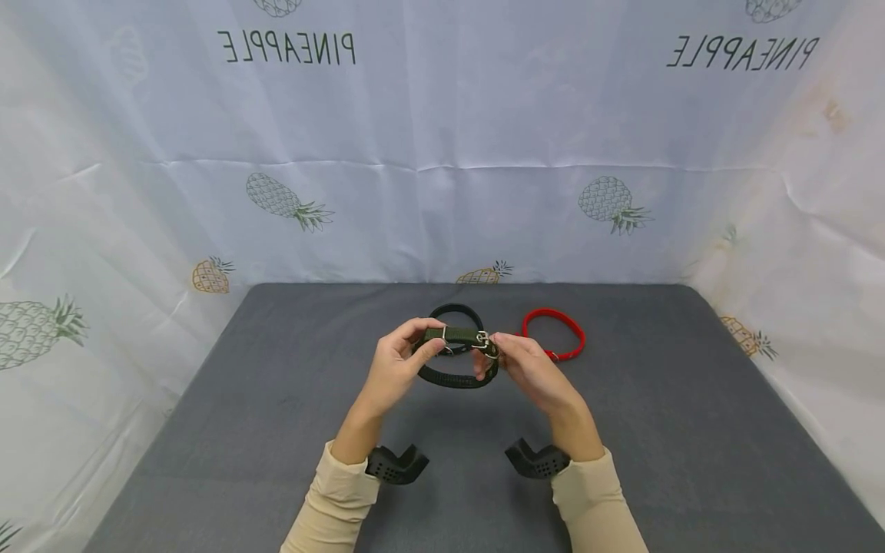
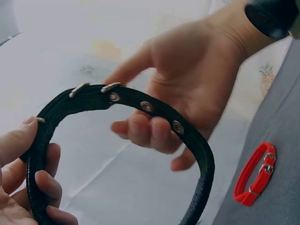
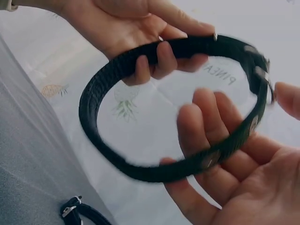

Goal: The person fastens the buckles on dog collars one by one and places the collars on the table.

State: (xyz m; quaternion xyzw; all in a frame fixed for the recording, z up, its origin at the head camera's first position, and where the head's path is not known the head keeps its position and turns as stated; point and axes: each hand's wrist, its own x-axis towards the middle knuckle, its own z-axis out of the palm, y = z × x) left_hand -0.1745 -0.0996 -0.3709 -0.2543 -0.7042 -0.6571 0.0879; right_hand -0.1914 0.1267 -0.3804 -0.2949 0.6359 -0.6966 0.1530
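Observation:
A dark green collar (image 1: 458,336) with a metal buckle (image 1: 483,338), rings and eyelets is fastened in a loop and held above the table. My left hand (image 1: 394,370) grips the strap at its left side, thumb in front and fingers behind. At the buckle end, my right hand (image 1: 539,375) pinches the collar with its thumb beside the buckle. In the right wrist view, fingers (image 3: 192,124) of this hand reach through the loop, and the strap crosses over them. Metal eyelets (image 2: 146,106) show along the strap in the left wrist view.
Behind the held collar, a black collar (image 1: 456,307) lies on the grey-covered table (image 1: 311,430), partly hidden. To its right lies a red collar (image 1: 577,335) in a loop. A white pineapple-print cloth (image 1: 442,223) hangs behind and at both sides.

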